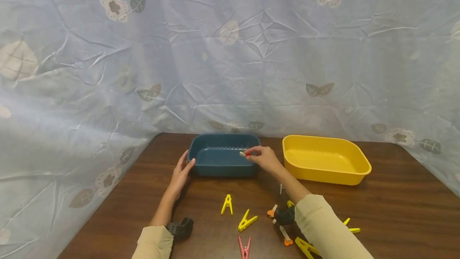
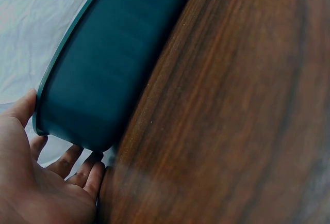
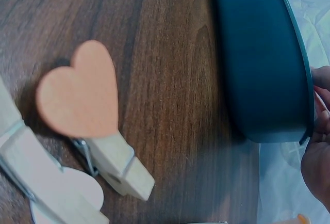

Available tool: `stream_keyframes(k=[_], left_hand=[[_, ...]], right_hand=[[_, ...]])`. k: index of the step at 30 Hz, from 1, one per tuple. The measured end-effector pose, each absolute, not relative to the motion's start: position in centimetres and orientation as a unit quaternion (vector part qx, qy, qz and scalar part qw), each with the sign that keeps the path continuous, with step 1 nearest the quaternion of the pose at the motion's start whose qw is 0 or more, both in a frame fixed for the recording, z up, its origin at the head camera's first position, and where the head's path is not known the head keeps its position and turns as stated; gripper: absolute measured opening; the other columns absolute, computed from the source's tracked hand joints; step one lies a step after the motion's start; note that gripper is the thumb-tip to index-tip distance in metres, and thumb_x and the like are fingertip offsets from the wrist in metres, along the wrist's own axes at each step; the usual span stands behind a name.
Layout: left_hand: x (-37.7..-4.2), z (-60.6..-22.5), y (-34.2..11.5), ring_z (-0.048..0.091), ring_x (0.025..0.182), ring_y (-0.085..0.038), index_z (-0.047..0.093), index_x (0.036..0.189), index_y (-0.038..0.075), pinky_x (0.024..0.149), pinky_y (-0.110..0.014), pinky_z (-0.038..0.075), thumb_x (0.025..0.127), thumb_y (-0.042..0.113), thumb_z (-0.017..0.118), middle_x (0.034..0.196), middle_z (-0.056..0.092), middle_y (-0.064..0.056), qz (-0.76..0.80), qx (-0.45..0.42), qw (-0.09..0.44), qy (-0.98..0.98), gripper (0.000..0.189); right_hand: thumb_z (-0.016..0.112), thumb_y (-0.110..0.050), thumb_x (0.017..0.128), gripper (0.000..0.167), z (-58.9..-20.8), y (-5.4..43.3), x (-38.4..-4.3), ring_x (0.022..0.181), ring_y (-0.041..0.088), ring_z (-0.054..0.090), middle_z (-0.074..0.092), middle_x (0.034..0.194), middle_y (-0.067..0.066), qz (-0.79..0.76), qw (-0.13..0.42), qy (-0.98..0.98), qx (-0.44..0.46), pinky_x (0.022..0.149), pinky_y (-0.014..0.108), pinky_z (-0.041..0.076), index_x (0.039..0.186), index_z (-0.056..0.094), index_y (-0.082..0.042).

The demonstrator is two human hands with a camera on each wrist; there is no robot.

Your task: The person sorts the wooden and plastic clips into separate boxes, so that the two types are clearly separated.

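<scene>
A teal rectangular tub (image 1: 223, 170) stands at the back of the table. My left hand (image 1: 181, 175) holds its left end, with the thumb at the rim and the fingers along the outside; the left wrist view shows these fingers (image 2: 66, 163) against the end wall. Over the tub's right part, my right hand (image 1: 265, 158) pinches a small wooden clothespin (image 1: 242, 154) with a bit of red on it. The right wrist view catches that hand (image 3: 317, 154) only at its edge, beyond the tub rim, the clothespin mostly hidden.
To the right stands a yellow tub (image 1: 323, 176). Nearer lie several yellow plastic clothespins (image 1: 247, 221), a pink one (image 1: 244, 248) and wooden clothespins with orange hearts (image 3: 82, 97), some partly behind the right forearm. A patterned cloth (image 1: 230, 71) hangs behind the table.
</scene>
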State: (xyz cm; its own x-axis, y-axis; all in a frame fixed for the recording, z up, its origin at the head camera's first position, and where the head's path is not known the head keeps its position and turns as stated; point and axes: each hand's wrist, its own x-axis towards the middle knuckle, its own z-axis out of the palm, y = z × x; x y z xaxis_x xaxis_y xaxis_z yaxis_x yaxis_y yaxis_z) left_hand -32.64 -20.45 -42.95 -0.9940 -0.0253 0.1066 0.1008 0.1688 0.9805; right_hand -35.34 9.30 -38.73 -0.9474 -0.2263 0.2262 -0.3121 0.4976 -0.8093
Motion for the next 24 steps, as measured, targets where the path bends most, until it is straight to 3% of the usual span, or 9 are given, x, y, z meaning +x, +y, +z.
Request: stream_keyframes(k=[18, 24], left_hand=[[-32.54, -43.05, -20.39, 0.013, 0.135, -0.033, 0.018, 0.147, 0.015, 0.102, -0.054, 0.019, 0.093, 0.042, 0.050, 0.150, 0.014, -0.014, -0.643, -0.034, 0.038, -0.764, 0.068], [-32.60, -43.01, -20.47, 0.013, 0.135, -0.031, 0.019, 0.147, 0.016, 0.103, -0.053, 0.018, 0.094, 0.038, 0.049, 0.150, 0.014, -0.013, -0.647, -0.031, 0.040, -0.761, 0.065]], right_hand=[[0.068, -0.013, 0.083, 0.016, -39.00, 9.50, -35.20, 0.069, 0.018, 0.053, 0.064, 0.087, 0.001, 0.469, 0.048, -0.868, 0.158, 0.063, 0.029, 0.045, 0.098, 0.071, -0.010], [0.067, -0.012, 0.084, 0.019, -39.03, 9.53, -35.45, 0.076, 0.020, 0.058, 0.066, 0.088, 0.002, 0.484, 0.041, -0.859, 0.162, 0.071, 0.034, 0.047, 0.102, 0.070, -0.006]])
